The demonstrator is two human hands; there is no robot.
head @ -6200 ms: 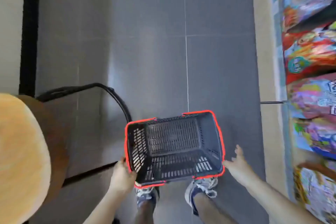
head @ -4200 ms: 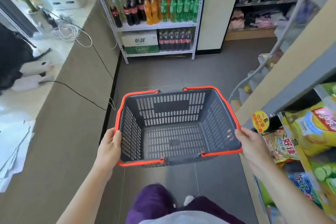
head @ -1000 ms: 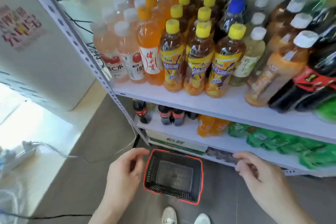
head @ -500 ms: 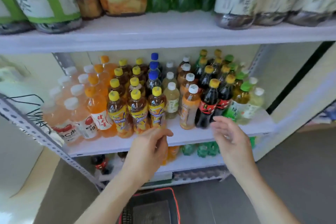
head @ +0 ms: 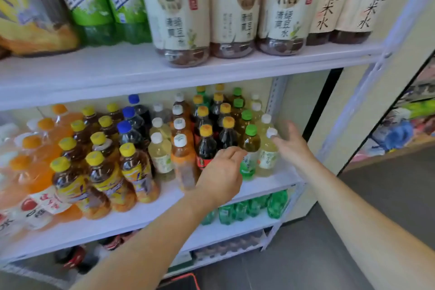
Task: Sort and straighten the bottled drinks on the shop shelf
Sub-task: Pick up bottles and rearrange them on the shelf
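At right front corner of shelf [head: 277,180]: left hand [head: 221,174] curled against green-capped bottle [head: 250,142], grip unclear; right hand [head: 293,146] spread, fingertips touching white-capped bottle [head: 267,158].

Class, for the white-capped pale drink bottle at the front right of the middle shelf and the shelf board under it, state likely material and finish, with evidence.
The pale drink bottle: probably clear glossy plastic; yellowish liquid shows through the wall, under an opaque white cap. The shelf board: smooth matte white surface, perhaps painted metal or laminate; the look leaves it open.

Left hand [head: 221,173], right hand [head: 293,146] at bottles [head: 162,155]
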